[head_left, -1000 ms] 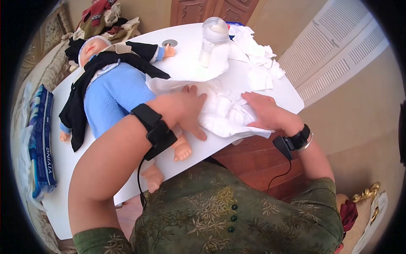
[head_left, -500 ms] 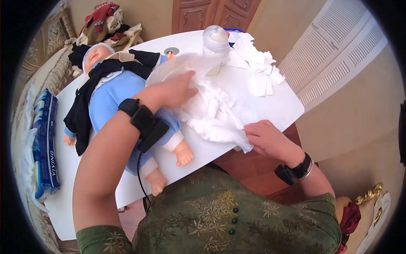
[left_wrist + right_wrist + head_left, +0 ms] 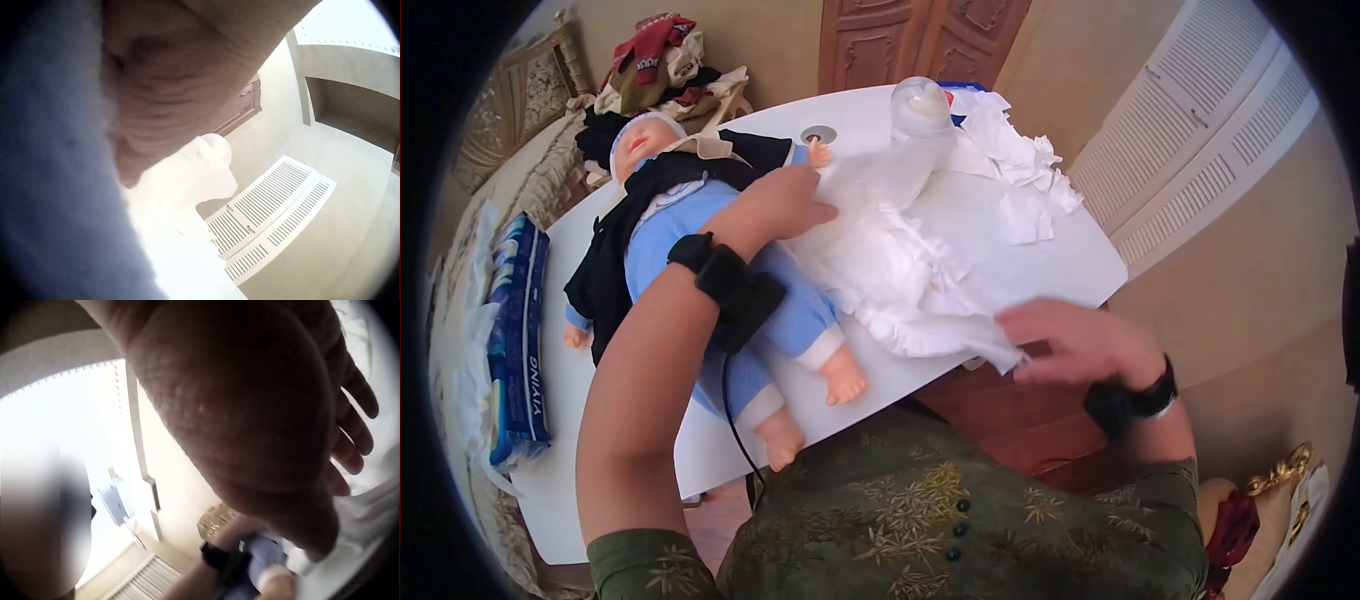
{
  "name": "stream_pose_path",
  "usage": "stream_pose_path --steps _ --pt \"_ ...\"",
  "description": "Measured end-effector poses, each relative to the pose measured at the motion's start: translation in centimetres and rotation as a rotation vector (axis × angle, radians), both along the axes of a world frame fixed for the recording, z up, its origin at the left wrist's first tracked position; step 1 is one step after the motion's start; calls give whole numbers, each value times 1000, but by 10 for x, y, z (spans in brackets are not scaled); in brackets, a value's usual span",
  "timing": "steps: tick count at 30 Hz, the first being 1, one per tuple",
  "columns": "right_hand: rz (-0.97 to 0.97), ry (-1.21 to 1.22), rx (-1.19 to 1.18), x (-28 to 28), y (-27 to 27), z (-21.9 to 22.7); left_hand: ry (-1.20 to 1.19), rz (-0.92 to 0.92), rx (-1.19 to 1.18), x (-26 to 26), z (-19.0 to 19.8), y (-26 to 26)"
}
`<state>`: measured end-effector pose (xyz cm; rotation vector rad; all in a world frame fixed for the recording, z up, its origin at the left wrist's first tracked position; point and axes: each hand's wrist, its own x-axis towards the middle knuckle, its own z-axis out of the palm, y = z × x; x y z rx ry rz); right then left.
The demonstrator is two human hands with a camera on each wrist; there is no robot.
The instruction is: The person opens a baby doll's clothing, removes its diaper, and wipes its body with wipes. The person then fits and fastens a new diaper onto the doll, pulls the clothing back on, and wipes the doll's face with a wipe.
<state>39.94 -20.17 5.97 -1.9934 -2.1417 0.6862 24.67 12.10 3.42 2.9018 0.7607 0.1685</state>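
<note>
A white diaper lies spread and crumpled across the table beside a doll in blue clothes. My left hand is over the doll's legs, its fingers gripping the diaper's far left end; in the left wrist view that hand is curled above bright white material, fingertips mostly hidden. At the diaper's near right corner is my right hand, blurred. The right wrist view shows this hand with its fingers extended and spread over the white material.
Behind the diaper stands a clear baby bottle. Crumpled white cloths or tissues lie at the table's right rear. A blue package is at the left edge, and clothes are heaped behind the doll.
My left hand has moved left and away from me, drawing the diaper out toward the doll. My right hand has shifted nearer along the diaper's right end, then outward with its fingers loosened.
</note>
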Motion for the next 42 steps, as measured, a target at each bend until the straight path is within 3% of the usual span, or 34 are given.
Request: stream_pose_path --steps 2,3,4,7,9,10,12,13,15,16,19,21,23,24,25,26,27,28,31,32,34,37,38,40,42 --pt "-246 183 -2 8 27 23 -11 -109 -96 1 1 2" --pt "-395 390 90 18 46 18 -94 -147 -109 0 3 -4" --pt "-562 422 184 16 66 15 -176 -184 -121 -1 6 -11" --pt "-614 389 174 5 114 -12 -281 -269 -123 -3 21 -28" --pt "-805 358 219 -5 138 -31 -301 -274 -138 -6 33 -36" --pt "-801 361 222 -2 142 -33 -317 -286 -161 -8 38 -37" --pt "-584 1017 113 3 151 -37 -335 -305 -170 -13 43 -36" --pt "-576 1020 110 1 151 -39 -354 -326 -181 -17 45 -35" --pt "-616 1151 403 -4 148 -42 -391 -336 -204 -25 45 -32" --pt "-597 1158 396 -3 144 -42 -429 -355 -230 -31 46 -31" --pt "-642 1123 361 8 133 -38 -368 -274 -241 -59 59 -38" --pt "-734 856 391 12 134 -39 -427 -241 -279 -81 55 -33" --pt "-726 863 482 3 140 -37 -522 -150 -302 -108 53 -24" --pt "-729 760 443 9 143 -40 -476 -33 -365 -123 53 -17" --pt "-732 654 403 13 145 -41 -480 -26 -360 -137 52 -8" --pt "-721 655 402 16 149 -40 -481 129 -436 -149 48 2" --pt "-691 470 339 19 154 -38 -480 287 -509 -160 43 11" --pt "-656 286 279 21 158 -37 -484 298 -501 -170 36 19" --pt "-499 117 287 33 163 -41 -525 395 -340 -191 7 46" --pt "-488 118 287 20 160 -25 -463 437 -290 -194 -3 51" --pt "-383 -509 131 -2 145 24 -374 509 -289 -199 -10 51" --pt "-503 -721 297 -34 149 67 -285 610 -280 -197 -4 50" --pt "-498 -720 292 -46 153 76 -266 672 -343 -193 2 49" --pt "-310 -581 438 -70 168 87 -265 619 -376 -194 9 54" --pt "-46 -150 466 -75 208 71 -270 563 -403 -191 10 55"
